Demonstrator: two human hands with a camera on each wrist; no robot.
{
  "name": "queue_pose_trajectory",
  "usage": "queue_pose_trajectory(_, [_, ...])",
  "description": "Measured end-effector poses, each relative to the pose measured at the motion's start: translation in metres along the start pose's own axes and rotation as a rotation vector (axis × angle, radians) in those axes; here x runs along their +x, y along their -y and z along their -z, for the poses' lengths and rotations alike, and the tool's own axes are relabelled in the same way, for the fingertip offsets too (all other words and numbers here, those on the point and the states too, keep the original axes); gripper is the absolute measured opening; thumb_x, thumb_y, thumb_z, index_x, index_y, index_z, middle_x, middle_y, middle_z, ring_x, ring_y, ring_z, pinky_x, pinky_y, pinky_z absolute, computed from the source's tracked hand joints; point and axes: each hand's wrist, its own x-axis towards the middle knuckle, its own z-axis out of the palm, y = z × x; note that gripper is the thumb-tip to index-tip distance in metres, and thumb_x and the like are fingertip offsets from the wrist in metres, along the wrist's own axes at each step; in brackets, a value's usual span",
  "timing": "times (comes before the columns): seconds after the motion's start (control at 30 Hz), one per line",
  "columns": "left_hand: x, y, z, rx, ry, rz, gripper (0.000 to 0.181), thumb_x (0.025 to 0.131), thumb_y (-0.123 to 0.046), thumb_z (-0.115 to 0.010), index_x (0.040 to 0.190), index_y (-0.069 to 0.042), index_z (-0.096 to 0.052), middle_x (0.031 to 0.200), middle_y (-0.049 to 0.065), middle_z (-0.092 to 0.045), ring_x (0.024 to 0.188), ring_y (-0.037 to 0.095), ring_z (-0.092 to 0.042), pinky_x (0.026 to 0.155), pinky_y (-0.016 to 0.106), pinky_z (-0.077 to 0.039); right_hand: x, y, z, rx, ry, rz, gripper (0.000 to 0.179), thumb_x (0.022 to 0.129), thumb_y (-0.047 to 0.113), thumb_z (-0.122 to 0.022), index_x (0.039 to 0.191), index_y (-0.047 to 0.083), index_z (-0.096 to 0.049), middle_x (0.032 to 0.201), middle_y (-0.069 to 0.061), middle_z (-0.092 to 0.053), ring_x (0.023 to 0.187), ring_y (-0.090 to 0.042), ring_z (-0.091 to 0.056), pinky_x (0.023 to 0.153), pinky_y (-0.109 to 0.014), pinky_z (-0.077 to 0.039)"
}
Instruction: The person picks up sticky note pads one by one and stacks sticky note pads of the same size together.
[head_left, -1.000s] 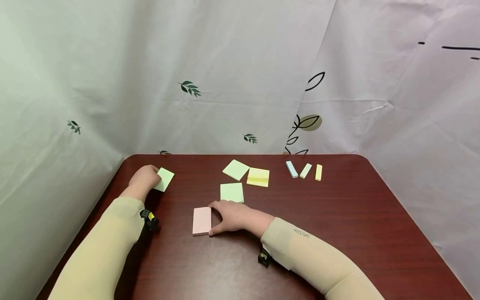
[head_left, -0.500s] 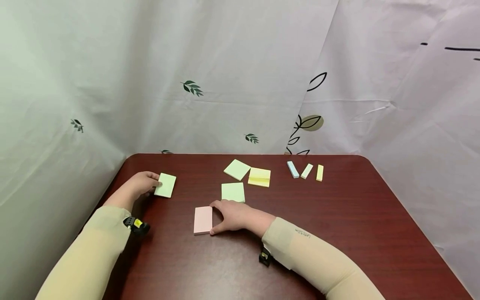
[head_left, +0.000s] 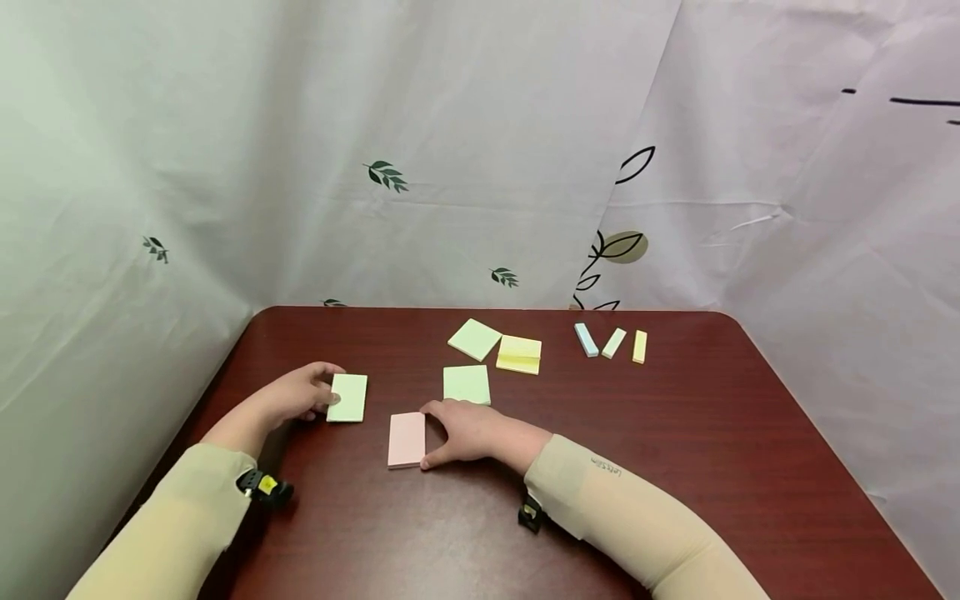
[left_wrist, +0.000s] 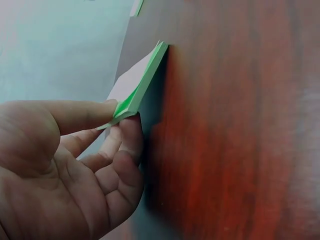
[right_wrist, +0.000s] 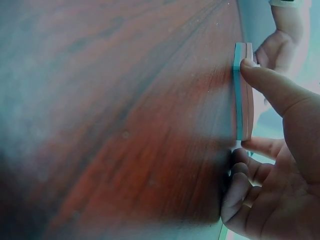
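Note:
My left hand (head_left: 294,395) pinches a pale green sticky note pad (head_left: 349,398) by its left edge, thumb on top and fingers below. In the left wrist view the pad (left_wrist: 142,80) is tilted above the table, and its top sheets part slightly near the thumb. To the right of it, a pink sticky note pad (head_left: 406,440) sits on the table. My right hand (head_left: 471,430) grips it by its far and near right corners between forefinger and thumb. From the right wrist, a blue layer (right_wrist: 238,95) shows under the pink sheets (right_wrist: 247,107).
Beyond my right hand lies a green pad (head_left: 466,383), partly covered by the fingers. Another green pad (head_left: 474,339) and a yellow one (head_left: 517,354) are farther back. Blue (head_left: 586,339), pale green (head_left: 613,342) and yellow (head_left: 639,346) narrow strips lie at the back right.
My left hand has brought the green pad from the back left toward the pink pad, moving right and nearer, and turned it straighter. The right hand stays on the pink pad.

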Motion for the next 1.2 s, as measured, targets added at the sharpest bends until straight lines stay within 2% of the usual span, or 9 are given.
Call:
queue_pose_trajectory(0.27, [-0.015,-0.001,-0.021,0.137,-0.094,-0.066,0.044,0.09,-0.005,-0.066,0.129,0.006,-0.048,0.09,0.013,-0.054,0.072,0.023,-0.056,0.061,0.036,-0.044,0.0,0.0,-0.001,0.0,-0.003,0.014,0.079,0.079,0.057,-0.076,0.142,0.017,-0.05,0.135,0.0,-0.057,0.123,-0.015,-0.055,0.097,-0.032,-0.046])
queue_pose_trajectory(0.4, [-0.021,-0.003,-0.03,0.23,-0.134,-0.1,0.041,0.088,-0.007,-0.07,0.122,0.005,-0.052,0.086,0.01,-0.052,0.071,0.022,-0.051,0.062,0.034,-0.042,0.0,-0.001,-0.001,0.0,-0.002,0.015,0.078,0.08,0.057,-0.076,0.142,0.017,-0.049,0.135,0.0,-0.057,0.122,-0.015,-0.055,0.096,-0.032,-0.046])
queue_pose_trajectory(0.6, [-0.028,-0.008,-0.04,0.341,-0.153,-0.138,0.037,0.086,-0.009,-0.072,0.117,0.003,-0.056,0.085,0.007,-0.05,0.071,0.02,-0.046,0.063,0.034,-0.038,0.0,0.0,0.0,-0.002,0.0,0.011,0.079,0.08,0.057,-0.076,0.142,0.017,-0.049,0.135,0.0,-0.057,0.122,-0.015,-0.055,0.096,-0.032,-0.046])
queue_pose_trajectory(0.87, [-0.033,-0.016,-0.047,0.443,-0.163,-0.108,0.041,0.085,-0.011,-0.073,0.119,0.005,-0.058,0.093,0.01,-0.056,0.078,0.023,-0.051,0.069,0.036,-0.042,-0.002,0.001,0.001,-0.004,0.004,0.01,0.079,0.08,0.057,-0.075,0.143,0.018,-0.048,0.133,-0.001,-0.057,0.12,-0.015,-0.056,0.095,-0.032,-0.047])
queue_pose_trajectory(1.2, [-0.031,-0.018,-0.048,0.448,-0.151,-0.079,0.039,0.085,-0.009,-0.071,0.119,0.005,-0.058,0.096,0.014,-0.057,0.082,0.026,-0.052,0.072,0.04,-0.044,-0.002,0.001,0.002,0.0,0.008,0.007,0.079,0.081,0.057,-0.075,0.144,0.018,-0.048,0.135,-0.001,-0.056,0.122,-0.015,-0.055,0.096,-0.033,-0.046])
